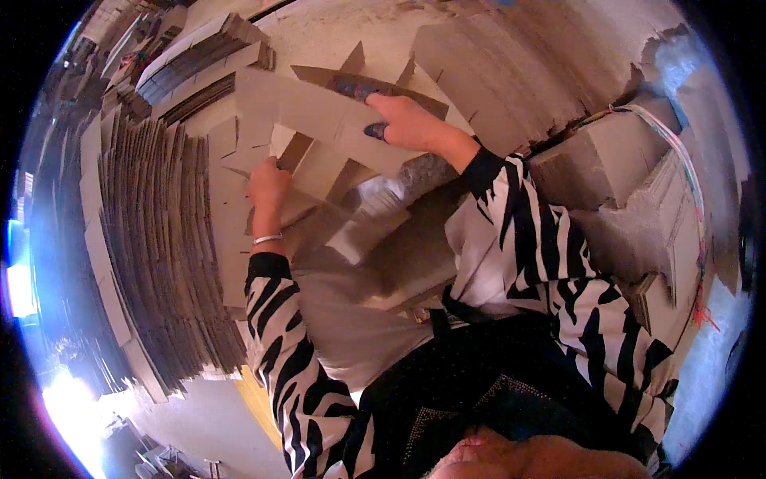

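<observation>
In front of me is a partly crossed set of slotted cardboard divider strips (319, 164). My left hand (270, 188), with a bracelet at the wrist, is closed on the near left end of one strip. My right hand (411, 124) pinches a long cardboard strip (311, 104) at the far side, its thumb on the near face. Dark coverings sit on the thumb and fingertips of that hand. Short cross pieces (351, 60) stick up beyond the long strip. Below the strips lies a blurred, shiny clear plastic wrap (375, 203).
A tall row of cardboard sheets (159, 239) stands on edge at the left. More stacked strips (203, 64) lie at the far left. Large cardboard sheets (495, 72) lie at the far right. Bundled cardboard (606, 160) sits beside my right arm, near a pale strap (682, 152).
</observation>
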The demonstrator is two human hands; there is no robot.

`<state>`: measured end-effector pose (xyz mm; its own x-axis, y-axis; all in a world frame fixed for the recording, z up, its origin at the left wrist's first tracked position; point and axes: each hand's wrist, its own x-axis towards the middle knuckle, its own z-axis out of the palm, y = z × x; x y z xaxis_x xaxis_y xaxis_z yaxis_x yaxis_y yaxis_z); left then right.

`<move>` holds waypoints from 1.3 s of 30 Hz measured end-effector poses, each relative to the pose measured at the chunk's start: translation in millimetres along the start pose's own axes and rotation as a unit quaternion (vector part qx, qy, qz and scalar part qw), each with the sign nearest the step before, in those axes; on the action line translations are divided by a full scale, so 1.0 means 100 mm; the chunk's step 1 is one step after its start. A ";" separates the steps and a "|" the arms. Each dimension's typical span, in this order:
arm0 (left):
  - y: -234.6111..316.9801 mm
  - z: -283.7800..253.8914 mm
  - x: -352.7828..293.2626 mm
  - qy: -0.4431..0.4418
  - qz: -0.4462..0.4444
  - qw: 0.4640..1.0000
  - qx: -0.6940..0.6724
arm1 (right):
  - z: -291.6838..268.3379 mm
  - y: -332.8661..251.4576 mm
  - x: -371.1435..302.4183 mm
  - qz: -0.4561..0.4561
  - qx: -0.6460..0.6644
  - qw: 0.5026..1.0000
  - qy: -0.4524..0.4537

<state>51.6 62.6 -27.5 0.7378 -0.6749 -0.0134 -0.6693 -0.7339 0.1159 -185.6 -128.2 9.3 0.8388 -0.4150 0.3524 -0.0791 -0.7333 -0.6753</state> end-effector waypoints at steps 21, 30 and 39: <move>0.11 -0.18 -0.01 0.159 0.064 0.969 -0.175 | -0.36 0.24 -0.31 0.046 -0.240 0.963 0.112; 0.88 -0.26 -0.48 -0.145 0.064 0.950 -0.269 | 0.27 0.74 -0.13 0.147 -0.008 0.988 -0.039; 0.81 -0.26 -0.51 0.034 0.170 0.917 -0.359 | -0.62 0.59 -0.41 -0.019 -0.213 0.958 0.190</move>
<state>-37.4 39.4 8.8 0.5179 -0.8309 0.2033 -0.6490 -0.2268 0.7262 -258.1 -187.7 -5.5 0.5950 -0.4906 0.6366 -0.3325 -0.8714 -0.3607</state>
